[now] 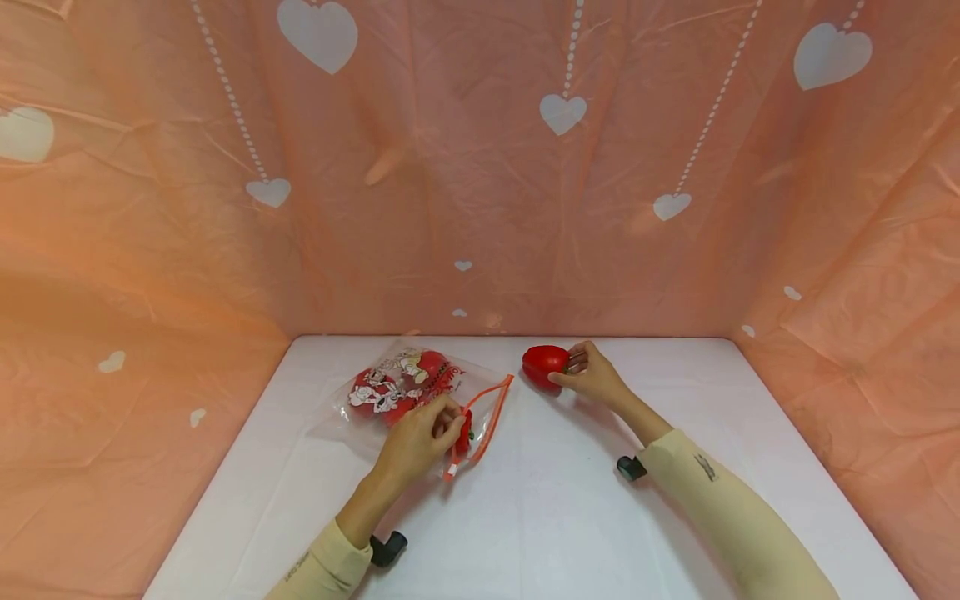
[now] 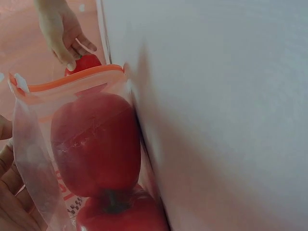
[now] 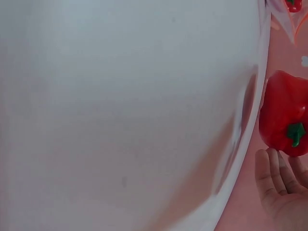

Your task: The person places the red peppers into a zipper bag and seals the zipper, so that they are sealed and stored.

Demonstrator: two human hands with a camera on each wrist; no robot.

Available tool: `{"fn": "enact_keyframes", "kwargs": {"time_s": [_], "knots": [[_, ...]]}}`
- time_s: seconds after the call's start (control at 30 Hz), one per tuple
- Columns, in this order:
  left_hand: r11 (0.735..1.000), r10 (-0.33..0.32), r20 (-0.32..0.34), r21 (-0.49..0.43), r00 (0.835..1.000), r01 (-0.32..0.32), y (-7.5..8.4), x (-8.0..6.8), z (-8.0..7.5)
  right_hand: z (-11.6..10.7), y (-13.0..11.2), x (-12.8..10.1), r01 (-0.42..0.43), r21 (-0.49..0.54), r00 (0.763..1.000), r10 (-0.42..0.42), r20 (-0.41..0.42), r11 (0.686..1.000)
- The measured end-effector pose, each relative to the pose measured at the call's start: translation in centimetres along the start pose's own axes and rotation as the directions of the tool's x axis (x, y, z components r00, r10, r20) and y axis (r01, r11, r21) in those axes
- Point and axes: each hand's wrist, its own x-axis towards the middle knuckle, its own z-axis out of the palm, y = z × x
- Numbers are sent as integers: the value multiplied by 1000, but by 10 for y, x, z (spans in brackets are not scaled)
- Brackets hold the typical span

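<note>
A clear zip bag (image 1: 480,387) with an orange seal lies on the white table, holding several red bell peppers (image 2: 96,144). White cartoon figures and red lettering are printed on it. My left hand (image 1: 423,433) pinches the upper side of the bag near its mouth, which gapes to the right. In the left wrist view, its fingers (image 2: 14,187) show along the bag's edge. Another red bell pepper (image 1: 543,365) with a green stem lies outside the bag. Fairly straight fingers of my right hand (image 1: 596,379) touch its stem end, the thumb on the near side.
The white table (image 1: 570,517) meets peach-coloured sheets (image 1: 480,208) with white hearts at the back and both sides. Dark wrist cameras (image 1: 388,550) are worn below both sleeves. The loose pepper lies close to the table's back edge.
</note>
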Motion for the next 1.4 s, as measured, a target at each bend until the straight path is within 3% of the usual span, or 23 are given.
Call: {"fn": "enact_keyframes", "kwargs": {"time_s": [0.53,0.77,1.4], "knots": [[1000,3,5,5,1000,-3,0,0,0,1,-5,-22,21,29,1000,-21,-15,999],[1000,-14,11,0,1000,14,0,0,0,5,-6,-32,93,37,996,-92,-21,995],[1000,-11,19,8,1000,11,1,1,0,17,-11,-62,80,86,996,-83,35,993]]}}
